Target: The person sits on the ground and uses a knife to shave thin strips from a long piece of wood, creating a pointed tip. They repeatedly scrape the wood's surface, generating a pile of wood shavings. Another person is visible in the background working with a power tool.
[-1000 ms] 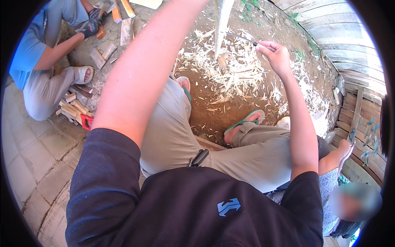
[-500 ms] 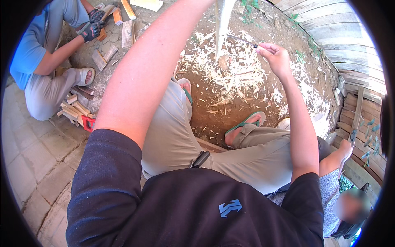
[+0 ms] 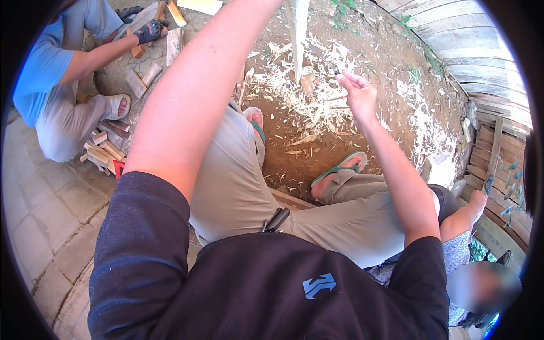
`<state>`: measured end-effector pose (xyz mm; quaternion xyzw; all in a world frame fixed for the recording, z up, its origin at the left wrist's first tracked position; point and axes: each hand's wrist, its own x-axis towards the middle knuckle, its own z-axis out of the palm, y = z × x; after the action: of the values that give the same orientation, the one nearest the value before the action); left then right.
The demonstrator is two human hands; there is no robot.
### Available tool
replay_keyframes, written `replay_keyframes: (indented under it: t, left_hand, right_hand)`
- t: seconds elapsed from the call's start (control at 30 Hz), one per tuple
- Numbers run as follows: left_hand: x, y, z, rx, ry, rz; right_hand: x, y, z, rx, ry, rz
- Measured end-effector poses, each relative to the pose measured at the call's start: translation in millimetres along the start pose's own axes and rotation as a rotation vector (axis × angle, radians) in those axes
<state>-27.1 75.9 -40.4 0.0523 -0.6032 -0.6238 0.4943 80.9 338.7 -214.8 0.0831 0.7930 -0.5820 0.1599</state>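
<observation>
My right hand (image 3: 358,97) is closed around the dark handle of a thin knife (image 3: 321,57). Its blade slants up and left, close to a long pale strip of wood (image 3: 298,41); I cannot tell whether the edge touches it. The strip stands nearly upright, its narrow lower end by a small wooden block (image 3: 307,84) on the ground. My left forearm (image 3: 209,73) reaches up past the top edge, so my left hand is out of sight. Curled wood shavings (image 3: 334,107) lie thickly around the block and spread to the right.
At the upper left a co-worker's gloved hand (image 3: 151,32) is among wooden pieces (image 3: 173,48). A pile of cut sticks (image 3: 102,152) lies beside a red object (image 3: 118,169). Another person (image 3: 462,221) sits close on my right. A plank wall (image 3: 479,54) bounds the right side.
My right hand has moved left and a little down with the knife. The wood strip has shifted slightly left. The co-worker's gloved hand has reached further right.
</observation>
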Motion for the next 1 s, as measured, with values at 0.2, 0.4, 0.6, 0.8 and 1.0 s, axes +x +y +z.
replay_keyframes:
  t: [0.2, 0.4, 0.6, 0.8, 1.0]
  left_hand:
    - [0, 6, -1, -0.039, 0.008, 0.033]
    - [8, -10, -4, -0.019, 0.031, 0.217]
    - [-6, 15, -4, -0.187, 0.016, -0.066]
    - [-2, 10, -6, -0.055, 0.039, 0.012]
    - [5, 4, -10, -0.035, 0.052, 0.119]
  right_hand:
    - [6, 6, 0, 0.015, 0.083, -0.203]
    - [14, -11, -10, -0.232, 0.096, -0.362]
    - [-6, -4, 0, -0.046, 0.064, -0.171]
    - [-5, -3, 0, 0.090, -0.024, 0.060]
    - [28, -23, -25, -0.084, -0.184, 0.198]
